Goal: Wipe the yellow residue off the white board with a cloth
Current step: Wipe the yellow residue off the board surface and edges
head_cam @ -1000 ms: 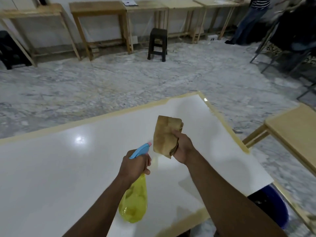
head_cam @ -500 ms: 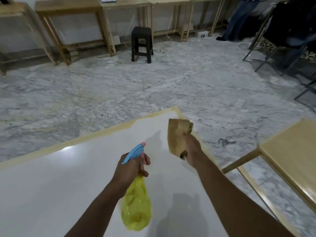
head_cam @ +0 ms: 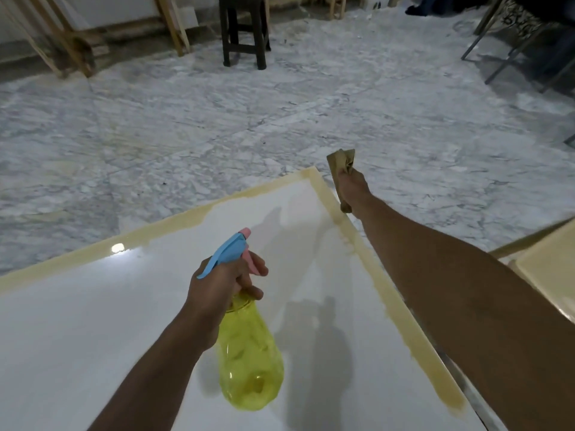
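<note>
A glossy white board fills the lower half of the view. Yellow residue runs as a band along its far and right edges. My right hand grips a crumpled tan cloth, held just beyond the board's far right corner, above the floor. My left hand is wrapped around the neck of a yellow spray bottle with a blue and pink trigger head, held over the middle of the board with the nozzle pointing toward the far corner.
Grey marble floor lies beyond the board. A dark stool stands at the back, with wooden table legs to its left. A pale wooden table sits close on the right. Metal chair legs are at the far right.
My right hand has moved the cloth out past the board's far right corner. The view has tilted down and shifted, so the corner now sits near the centre. The left hand keeps its hold on the bottle.
</note>
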`<state>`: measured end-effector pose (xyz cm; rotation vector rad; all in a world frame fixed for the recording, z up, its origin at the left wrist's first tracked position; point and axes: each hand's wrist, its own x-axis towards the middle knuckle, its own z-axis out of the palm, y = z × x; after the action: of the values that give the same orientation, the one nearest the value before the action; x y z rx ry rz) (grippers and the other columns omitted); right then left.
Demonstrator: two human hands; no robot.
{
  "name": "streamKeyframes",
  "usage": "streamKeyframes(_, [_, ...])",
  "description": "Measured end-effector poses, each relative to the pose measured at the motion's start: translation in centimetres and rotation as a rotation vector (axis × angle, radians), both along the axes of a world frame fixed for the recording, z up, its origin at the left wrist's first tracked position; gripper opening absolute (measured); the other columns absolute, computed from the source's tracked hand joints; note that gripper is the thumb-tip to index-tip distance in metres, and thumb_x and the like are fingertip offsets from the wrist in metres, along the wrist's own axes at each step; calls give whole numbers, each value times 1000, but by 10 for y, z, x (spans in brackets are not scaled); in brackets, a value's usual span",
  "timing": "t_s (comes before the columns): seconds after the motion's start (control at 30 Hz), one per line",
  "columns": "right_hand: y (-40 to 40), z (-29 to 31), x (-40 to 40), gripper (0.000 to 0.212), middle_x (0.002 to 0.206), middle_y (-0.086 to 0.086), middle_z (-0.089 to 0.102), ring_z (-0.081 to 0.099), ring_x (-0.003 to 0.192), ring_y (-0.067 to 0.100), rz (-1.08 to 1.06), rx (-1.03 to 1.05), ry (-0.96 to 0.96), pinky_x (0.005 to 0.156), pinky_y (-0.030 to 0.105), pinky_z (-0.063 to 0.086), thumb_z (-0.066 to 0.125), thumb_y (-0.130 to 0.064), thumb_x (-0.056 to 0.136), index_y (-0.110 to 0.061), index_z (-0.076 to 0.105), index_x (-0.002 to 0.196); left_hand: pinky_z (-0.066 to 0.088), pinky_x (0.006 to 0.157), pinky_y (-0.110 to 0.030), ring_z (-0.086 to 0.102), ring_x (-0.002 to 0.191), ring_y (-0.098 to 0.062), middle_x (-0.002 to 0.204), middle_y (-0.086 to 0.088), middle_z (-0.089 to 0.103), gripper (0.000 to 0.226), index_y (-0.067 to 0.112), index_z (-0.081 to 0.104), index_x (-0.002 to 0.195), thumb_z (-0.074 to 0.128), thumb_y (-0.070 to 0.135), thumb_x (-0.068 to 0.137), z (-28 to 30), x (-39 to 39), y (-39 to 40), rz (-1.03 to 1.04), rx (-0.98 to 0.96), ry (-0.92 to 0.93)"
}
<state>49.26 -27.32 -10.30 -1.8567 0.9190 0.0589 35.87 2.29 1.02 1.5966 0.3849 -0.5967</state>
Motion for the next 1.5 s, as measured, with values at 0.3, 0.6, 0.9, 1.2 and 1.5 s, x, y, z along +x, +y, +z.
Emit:
streamKeyframes(0.3, [20, -40, 24, 56, 171, 8, 7, 16, 155, 36, 649, -444, -3, 124, 45, 21, 33, -28, 108, -26, 16, 162, 55, 72, -45, 63, 58, -25, 90, -15, 76, 35, 3, 73, 93, 46, -9, 74, -5, 0, 11, -3, 62, -32])
streamKeyframes(0.6, [-1, -54, -20, 60, 171, -8, 11, 3, 158, 28, 886, -598, -118, 126, 50, 18, 33, -39, 99, -39, 24, 158, 54, 71, -42, 63, 54, -23, 88, -13, 77, 44, 19, 74, 89, 44, -11, 79, 5, -14, -3, -53, 96, -28])
streamKeyframes(0.9, [-14, -63, -124, 62, 162, -26, 4, 0, 158, 20, 839, -463, -129, 126, 43, 15, 56, -43, 99, -45, 29, 155, 53, 68, -41, 64, 55, -25, 88, -13, 76, 20, -11, 65, 88, 47, -9, 81, 11, -54, -26, -169, 114, -13])
streamKeyframes(1.2, [-17, -55, -256, 71, 169, -18, 6, -2, 158, 18, 819, -486, -122, 127, 36, 10, 26, -68, 89, -47, 22, 157, 56, 56, -30, 62, 55, -22, 88, -19, 73, 37, 8, 72, 98, 46, -12, 82, 26, -115, -37, -272, 61, 16])
streamKeyframes(1.5, [-22, -41, -405, 60, 169, -22, -1, -14, 154, 12, 797, -464, -24, 125, 38, 5, 42, -37, 104, -52, 15, 155, 56, 57, -28, 64, 56, -24, 90, -16, 74, 35, 3, 71, 99, 46, -11, 80, 33, -189, -39, -433, 106, 45])
